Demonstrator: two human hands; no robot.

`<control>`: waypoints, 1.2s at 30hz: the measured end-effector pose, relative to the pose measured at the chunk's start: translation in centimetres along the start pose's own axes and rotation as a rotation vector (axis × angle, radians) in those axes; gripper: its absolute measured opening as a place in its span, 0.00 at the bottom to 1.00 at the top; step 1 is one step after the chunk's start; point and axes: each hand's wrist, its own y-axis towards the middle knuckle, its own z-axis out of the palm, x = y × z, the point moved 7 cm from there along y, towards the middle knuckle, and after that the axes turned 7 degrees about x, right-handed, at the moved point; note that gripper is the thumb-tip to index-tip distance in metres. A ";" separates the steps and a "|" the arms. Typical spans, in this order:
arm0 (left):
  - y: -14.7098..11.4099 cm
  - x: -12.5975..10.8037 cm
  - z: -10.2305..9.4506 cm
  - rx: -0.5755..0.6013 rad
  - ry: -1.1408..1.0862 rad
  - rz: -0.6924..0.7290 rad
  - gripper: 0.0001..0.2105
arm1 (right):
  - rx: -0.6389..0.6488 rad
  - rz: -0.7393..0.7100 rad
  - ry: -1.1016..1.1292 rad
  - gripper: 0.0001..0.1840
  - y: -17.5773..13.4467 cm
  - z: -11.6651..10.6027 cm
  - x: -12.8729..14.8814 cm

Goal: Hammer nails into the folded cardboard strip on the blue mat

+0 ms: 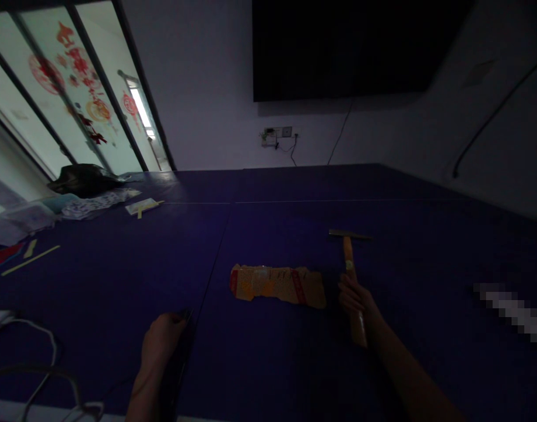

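Observation:
My right hand (pixel 355 299) is wrapped round the wooden handle of a hammer (pixel 348 253). Its narrow metal head points away from me, and the handle's lower end sticks out below my fist. To the left of the hammer lies a torn, flat piece of brown cardboard (pixel 277 284) with red bands and yellow marks. Further left, my left hand (pixel 161 337) rests low over the table with its fingers closed. Beside its fingertips is something thin and dark with a pale edge, too dim to name.
The dark blue table (pixel 268 228) has a seam left of the cardboard. White cables (pixel 52 346) lie at the near left. Yellow strips (pixel 31 261), a small white packet (pixel 143 206) and a black bag (pixel 84 180) are at left. A screen (pixel 347 50) hangs on the wall.

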 end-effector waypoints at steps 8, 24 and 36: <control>-0.2 -0.7 -2.1 -0.201 -0.329 0.144 0.08 | 0.079 -0.009 0.048 0.19 0.3 -0.1 -0.2; 3.5 -18.5 5.4 -0.124 -0.587 0.751 0.06 | 0.140 -0.004 0.078 0.20 0.5 0.4 -0.3; 3.8 -19.1 7.6 -0.245 -0.352 0.780 0.05 | 0.080 0.046 0.016 0.21 0.2 0.0 -0.5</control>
